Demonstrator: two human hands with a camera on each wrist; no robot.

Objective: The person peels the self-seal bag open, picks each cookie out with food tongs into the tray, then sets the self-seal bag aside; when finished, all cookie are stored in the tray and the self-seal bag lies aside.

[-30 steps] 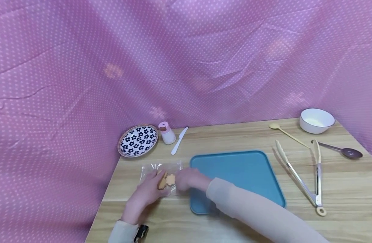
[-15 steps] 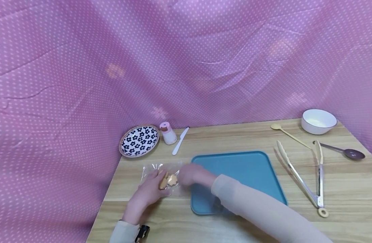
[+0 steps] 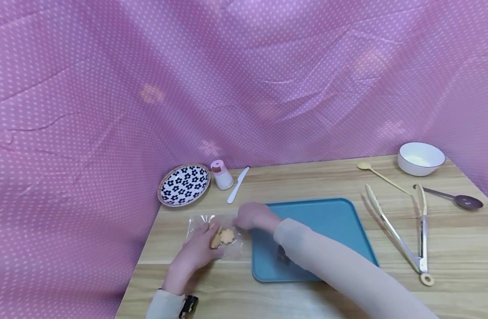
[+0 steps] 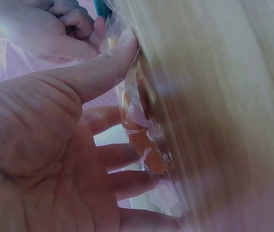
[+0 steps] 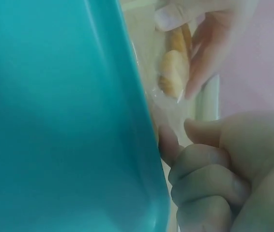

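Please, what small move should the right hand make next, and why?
Perhaps the right hand should pinch along the right edge of the clear bag, because it is curled at that edge, while the left hand holds the bag where the cookies lie.

The head camera looks forward and down from well behind left hand [image 3: 197, 250] and right hand [image 3: 255, 216]; the wrist cameras look close along each, both showing the bag [image 3: 236, 243] and both hands.

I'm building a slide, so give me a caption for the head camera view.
Left hand on a clear bag of cookies, right hand at its edge, blue tray alongside.
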